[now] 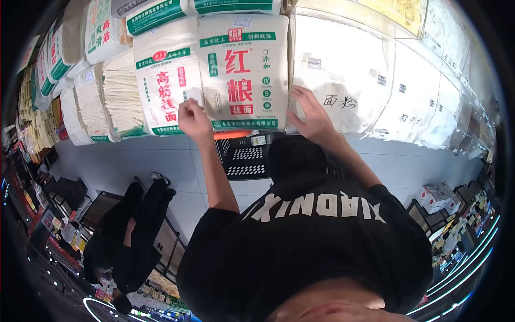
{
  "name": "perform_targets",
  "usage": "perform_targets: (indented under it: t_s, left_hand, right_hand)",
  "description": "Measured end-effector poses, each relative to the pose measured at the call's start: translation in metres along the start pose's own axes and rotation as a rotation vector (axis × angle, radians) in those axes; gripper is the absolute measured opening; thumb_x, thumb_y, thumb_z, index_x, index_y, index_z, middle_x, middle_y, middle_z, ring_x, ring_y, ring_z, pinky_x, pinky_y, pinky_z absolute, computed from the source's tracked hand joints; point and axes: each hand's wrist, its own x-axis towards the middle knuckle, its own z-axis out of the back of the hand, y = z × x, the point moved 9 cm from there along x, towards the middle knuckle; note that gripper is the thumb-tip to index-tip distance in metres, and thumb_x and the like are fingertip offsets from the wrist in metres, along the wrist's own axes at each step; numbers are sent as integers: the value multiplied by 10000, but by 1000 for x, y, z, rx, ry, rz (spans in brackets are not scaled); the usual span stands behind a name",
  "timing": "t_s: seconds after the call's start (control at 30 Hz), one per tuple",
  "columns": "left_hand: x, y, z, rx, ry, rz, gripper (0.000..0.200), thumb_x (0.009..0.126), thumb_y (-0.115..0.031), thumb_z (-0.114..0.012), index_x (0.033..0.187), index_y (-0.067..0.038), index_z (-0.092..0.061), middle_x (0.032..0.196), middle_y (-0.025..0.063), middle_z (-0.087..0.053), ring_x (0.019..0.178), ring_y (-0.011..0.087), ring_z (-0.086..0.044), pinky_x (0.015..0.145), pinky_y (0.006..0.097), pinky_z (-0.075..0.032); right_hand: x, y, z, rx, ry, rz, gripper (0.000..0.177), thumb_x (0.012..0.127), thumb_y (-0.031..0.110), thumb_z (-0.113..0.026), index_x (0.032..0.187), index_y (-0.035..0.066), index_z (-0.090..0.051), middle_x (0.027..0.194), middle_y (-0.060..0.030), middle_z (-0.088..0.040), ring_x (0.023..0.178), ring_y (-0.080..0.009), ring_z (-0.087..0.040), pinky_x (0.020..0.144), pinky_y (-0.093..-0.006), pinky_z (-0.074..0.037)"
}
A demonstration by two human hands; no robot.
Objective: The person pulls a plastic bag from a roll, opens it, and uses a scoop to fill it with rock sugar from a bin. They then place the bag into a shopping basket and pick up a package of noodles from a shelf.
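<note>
A white noodle package with green bands and large red characters (244, 70) lies at the top centre. Beside it on the left is a similar package (163, 80) with red writing. My left hand (194, 119) is over the seam between these two, fingers curled closed; whatever they may hold is too small to make out. Fingers apart, my right hand (311, 115) rests at the right edge of the central package, next to a white bag with black handwriting (343, 75), and holds nothing.
More noodle packages (126, 96) stand to the left, and further white bags (418, 102) to the right. A black basket (247, 161) is on the floor below the packages. Two people in dark clothes (142, 225) are at the lower left. Boxes (432, 198) sit at the right.
</note>
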Motion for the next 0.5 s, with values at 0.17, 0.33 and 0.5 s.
perform_targets:
  t_s: [0.17, 0.33, 0.5]
  left_hand:
    - [-85, 162, 56, -382, -428, 668, 235, 957, -231, -575, 1022, -5, -572, 846, 42, -600, 666, 132, -552, 581, 243, -455]
    - [-162, 174, -14, -415, -285, 1069, 356, 930, -348, -617, 1191, -118, -543, 1104, 92, -576, 942, 179, -558, 795, 353, -506]
    - [-148, 228, -30, -306, -229, 479, 301, 965, -277, -602, 1087, -4, -569, 970, 90, -664, 795, 181, -673, 636, 294, -545]
  right_hand:
    - [-80, -26, 4, 64, 61, -107, 364, 905, 149, -635, 1208, -32, -545, 1281, -226, -534, 1135, -386, -580, 937, -415, -494]
    - [-114, -44, 34, 29, -34, -89, 336, 902, 129, -648, 1201, 3, -560, 1216, -163, -571, 991, -291, -645, 834, -379, -525]
    - [-187, -78, 58, 20, -61, -137, 325, 945, 235, -599, 1181, 13, -571, 1167, -177, -590, 986, -308, -657, 831, -415, -522]
